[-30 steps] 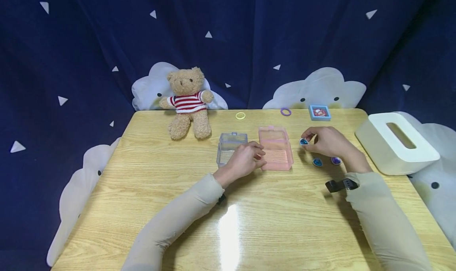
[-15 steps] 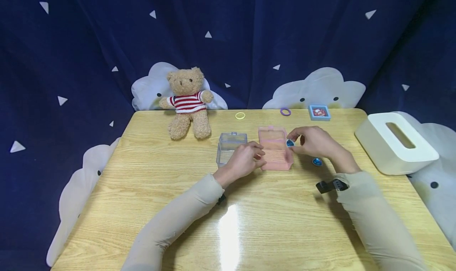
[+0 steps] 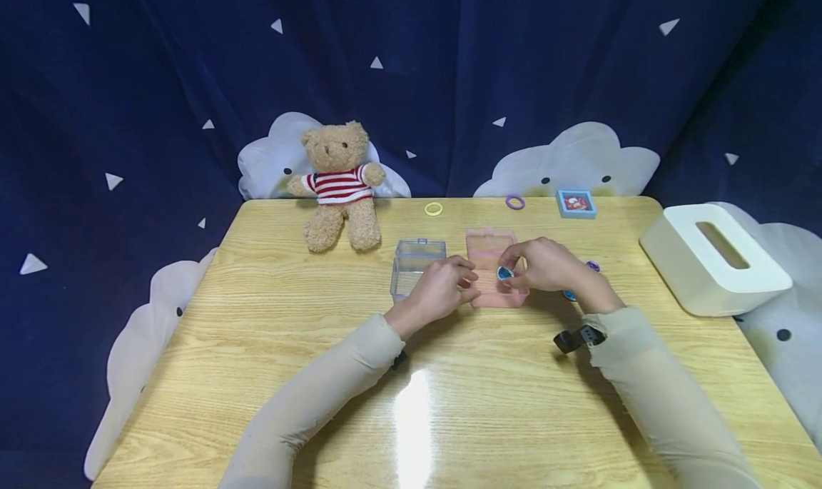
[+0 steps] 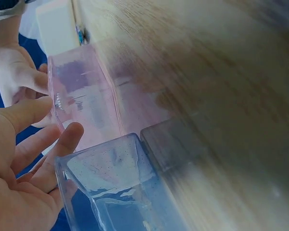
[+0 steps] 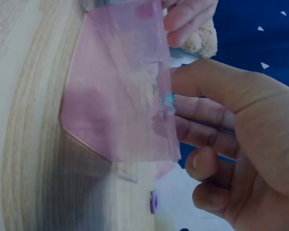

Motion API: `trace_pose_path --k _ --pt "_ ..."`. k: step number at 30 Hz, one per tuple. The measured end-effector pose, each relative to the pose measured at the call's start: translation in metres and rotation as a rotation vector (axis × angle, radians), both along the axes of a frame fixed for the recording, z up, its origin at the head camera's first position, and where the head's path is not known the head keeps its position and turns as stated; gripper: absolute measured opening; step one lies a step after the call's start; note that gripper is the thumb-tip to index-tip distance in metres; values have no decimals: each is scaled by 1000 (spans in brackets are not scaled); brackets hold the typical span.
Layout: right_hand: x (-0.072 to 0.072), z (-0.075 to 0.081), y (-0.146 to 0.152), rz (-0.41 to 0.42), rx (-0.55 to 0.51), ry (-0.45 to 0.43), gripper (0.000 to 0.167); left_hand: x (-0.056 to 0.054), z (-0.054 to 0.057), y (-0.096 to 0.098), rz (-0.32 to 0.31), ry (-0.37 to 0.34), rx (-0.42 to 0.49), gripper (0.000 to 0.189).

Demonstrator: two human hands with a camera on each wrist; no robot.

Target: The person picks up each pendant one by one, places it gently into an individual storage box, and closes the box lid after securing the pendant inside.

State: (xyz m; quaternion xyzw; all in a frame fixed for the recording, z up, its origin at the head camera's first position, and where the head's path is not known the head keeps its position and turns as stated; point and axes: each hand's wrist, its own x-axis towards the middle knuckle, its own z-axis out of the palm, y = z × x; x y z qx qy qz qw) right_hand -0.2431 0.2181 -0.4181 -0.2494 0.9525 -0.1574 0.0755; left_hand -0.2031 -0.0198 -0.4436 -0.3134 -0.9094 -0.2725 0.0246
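Note:
Pinched between the thumb and fingers of my right hand [image 3: 542, 264] is a blue gem [image 3: 504, 273] with a pale studded rim, over the open pink see-through box [image 3: 497, 300]. In the right wrist view only a bit of the gem shows past the pink wall. At the box's left side is my left hand [image 3: 439, 289], its fingers loosely bent, with fingertips at the rim and wall. Left of it stands an open blue-grey see-through box [image 3: 404, 278], partly covered by that hand. A second blue gem [image 3: 569, 295] and a purple gem [image 3: 594, 266] lie partly hidden by my right arm.
A teddy bear [image 3: 337, 188] in a striped shirt sits at the back left. Along the back lie a yellow ring [image 3: 433, 203], a purple ring [image 3: 507, 200] and a small blue frame [image 3: 576, 213]. A white tissue box [image 3: 687, 260] stands at the right edge.
My right hand has carried the blue gem leftward, from beside the pink box to over its inside. The left hand and both boxes have stayed in place.

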Motion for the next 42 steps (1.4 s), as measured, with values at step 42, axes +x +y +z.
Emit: trace_pose_path --k 42 --pt "-1 -10 -18 42 277 -11 16 -1 1 0 -2 -46 10 30"
